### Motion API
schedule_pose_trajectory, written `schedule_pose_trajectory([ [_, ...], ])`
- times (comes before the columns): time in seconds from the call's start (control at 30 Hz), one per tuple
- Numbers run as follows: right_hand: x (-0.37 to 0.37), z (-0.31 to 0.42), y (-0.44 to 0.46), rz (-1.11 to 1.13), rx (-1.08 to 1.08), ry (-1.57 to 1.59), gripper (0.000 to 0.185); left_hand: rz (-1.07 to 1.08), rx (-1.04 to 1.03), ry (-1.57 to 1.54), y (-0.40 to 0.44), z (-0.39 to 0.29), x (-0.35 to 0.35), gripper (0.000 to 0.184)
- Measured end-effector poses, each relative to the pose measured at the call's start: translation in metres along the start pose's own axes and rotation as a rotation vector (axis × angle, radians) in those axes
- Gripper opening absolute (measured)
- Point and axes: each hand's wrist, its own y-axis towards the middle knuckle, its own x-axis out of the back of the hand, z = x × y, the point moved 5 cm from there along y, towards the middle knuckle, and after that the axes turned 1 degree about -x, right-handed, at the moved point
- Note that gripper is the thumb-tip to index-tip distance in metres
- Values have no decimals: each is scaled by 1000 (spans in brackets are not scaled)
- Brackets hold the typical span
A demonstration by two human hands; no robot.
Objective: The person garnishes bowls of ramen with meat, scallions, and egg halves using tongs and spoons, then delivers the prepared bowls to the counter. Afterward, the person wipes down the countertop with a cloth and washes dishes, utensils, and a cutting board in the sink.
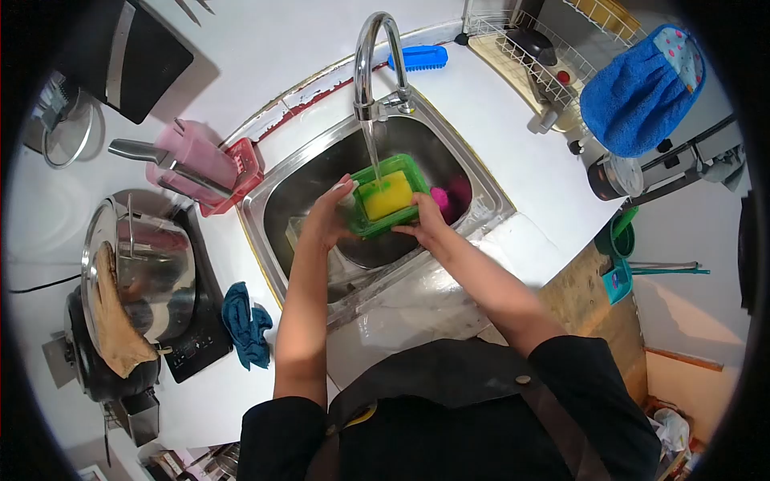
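My left hand (330, 215) grips the left side of a green rectangular plastic container (415, 171) held over the sink (263, 210). My right hand (429, 221) grips its lower right corner. A yellow sponge (390, 197) lies inside the container. From the chrome faucet (366, 68), a stream of water falls onto the sponge and container. Just right of the container, a bright pink object (439, 198) shows in the basin; its kind is not clear. Part of the basin floor is hidden by my hands and the container.
Left of the sink stand a pink knife holder (180, 152) on a red tray, a steel pot (164, 272), an induction cooker (200, 353) and a teal cloth (246, 325). Behind the faucet lies a blue brush (421, 58). A dish rack (529, 48) and blue hand towel (642, 100) are at right.
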Motion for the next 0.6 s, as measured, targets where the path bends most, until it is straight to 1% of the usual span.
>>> schedule_pose_trajectory([
  [0.1,-2,3,-6,-48,-12,-20,47,24,-16,14,7,7,6,71],
  [0.2,-9,9,-13,82,18,-48,50,53,-77,21,9,9,13,72],
  [0.23,-10,8,-14,98,-12,-42,52,43,-99,46,3,4,6,72],
  [0.27,-13,10,-16,170,-31,-47,54,29,-121,67,-5,-3,8,71],
  [0.37,-36,27,-33,161,-107,-74,58,-176,-96,85,-30,-16,40,72],
  [0.4,-40,33,-30,184,-126,-117,58,-245,-243,134,-55,-35,48,69],
  [0.43,-44,41,-24,199,-140,-154,58,-240,-565,332,-46,-35,93,63],
  [0.5,-58,58,-18,218,-153,-198,58,-624,-638,322,-101,-65,115,33],
  [0.53,-70,67,-17,225,-155,-204,57,-678,-635,289,-110,-63,139,32],
  [0.57,-82,77,-16,233,-154,-209,57,-724,-635,317,-126,-65,146,33],
  [0.6,-96,85,-13,274,-149,-217,58,-769,-562,337,-129,-56,167,34],
])
